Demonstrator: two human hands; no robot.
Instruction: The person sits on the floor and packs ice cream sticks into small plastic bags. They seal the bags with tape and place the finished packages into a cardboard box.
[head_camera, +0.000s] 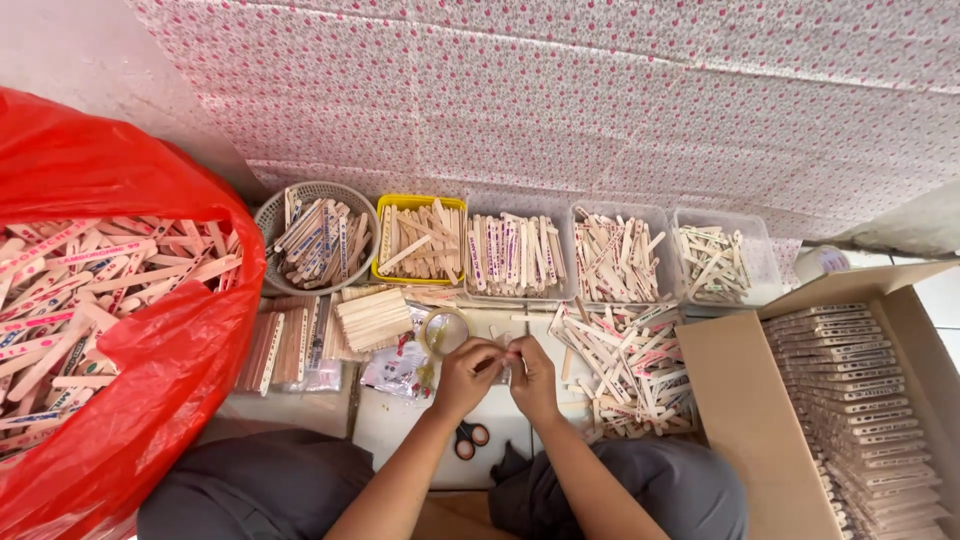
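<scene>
From the head camera, looking straight down: our left hand (468, 372) and right hand (531, 378) are pressed together at the centre, fingers of both pinched shut on a small bundle of wooden sticks (507, 358) held up just above the floor (400, 425). It's mostly buried in our fingers, so we can't tell how many sticks are in it or whether anything's wrapped round it yet. Just up-left of the hands, nearly touching the left knuckles, sits the roll of clear tape (445, 330), and the scissors (471, 438) lie below the hands between our knees. For doing this bit well, we'd say keep the stick ends squared up and the stack flat before loosening either pinch, since loose sticks fan out easily, and keep one hand clamped while the other does the fiddly work. To the right there's a loose heap of printed sticks (630, 365), and beyond that an open cardboard box (735, 400) packed with neat rows of bundles. Along the top edge runs a line of sorted containers: a round grey basket (276, 212), a yellow tub (462, 204), then clear tubs (668, 212). On the left a big red plastic bag (150, 400) gapes open, full of unsorted sticks.
</scene>
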